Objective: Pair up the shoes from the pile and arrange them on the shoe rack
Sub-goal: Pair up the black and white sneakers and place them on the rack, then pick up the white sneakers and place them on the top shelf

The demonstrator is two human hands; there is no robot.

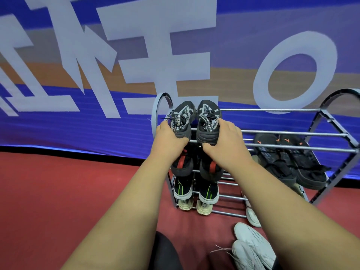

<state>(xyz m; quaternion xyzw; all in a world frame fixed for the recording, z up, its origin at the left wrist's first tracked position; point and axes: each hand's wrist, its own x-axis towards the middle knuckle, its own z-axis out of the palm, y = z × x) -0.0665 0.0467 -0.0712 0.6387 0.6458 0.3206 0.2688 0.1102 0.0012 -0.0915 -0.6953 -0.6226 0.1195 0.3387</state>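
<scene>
A grey metal shoe rack (pixel 282 133) stands against a blue banner wall. On its top tier at the left sit two grey-and-black knit sneakers, toes pointing away. My left hand (pixel 167 135) grips the heel of the left sneaker (pixel 183 117). My right hand (pixel 226 141) grips the heel of the right sneaker (pixel 208 119). Below them sit a dark pair with red tabs (pixel 211 168), then a black pair with green stripes (pixel 183 189). A black pair with orange marks (pixel 292 158) lies on the right side.
Two white sneakers (pixel 251 248) lie on the red floor near my knee, by the rack's front. Another light shoe (pixel 252 215) rests at the rack's base. A beige pair (pixel 202 207) is on the lowest tier. The banner wall runs close behind the rack.
</scene>
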